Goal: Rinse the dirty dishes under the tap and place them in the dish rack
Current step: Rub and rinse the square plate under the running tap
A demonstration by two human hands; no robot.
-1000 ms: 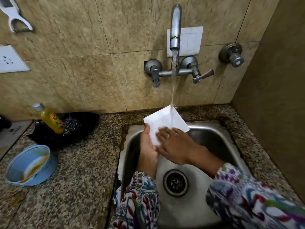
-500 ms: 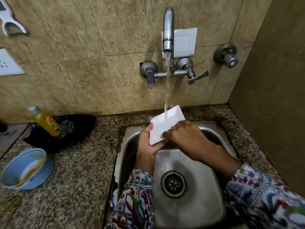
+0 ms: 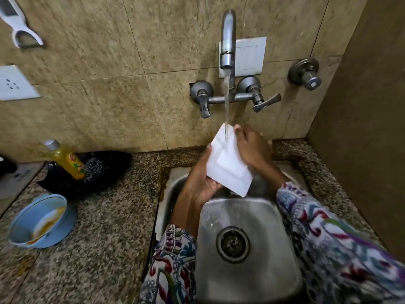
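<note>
1. Holding a white square plate (image 3: 228,165) tilted over the steel sink (image 3: 245,218), between the left hand (image 3: 200,183) and the right hand (image 3: 252,148).
2. Left hand: under the plate's left and lower edge, fingers curled round the edge, palm against the underside.
3. Right hand: on the plate's upper right edge, fingers bent over the rim near the top corner, thumb not clearly seen.
4. Falling straight from the tap (image 3: 228,40) above both hands, a stream of water (image 3: 226,102) lands on the plate's face just left of the right hand's fingertips (image 3: 238,130).
5. Below the hands: the sink drain (image 3: 232,244), wet steel around it.
6. Well to the left of the left hand, on the speckled counter (image 3: 105,227): a blue bowl (image 3: 39,220) on a blue plate (image 3: 63,229), orange smears inside the bowl.
7. Further back on that side: a yellow bottle (image 3: 65,159) leaning in a black tray (image 3: 103,165), just beside a steel scrubber (image 3: 93,168).
8. Patterned sleeves (image 3: 328,249) covering both forearms near the bottom edge.
9. Dish rack: not seen in this view.
</note>
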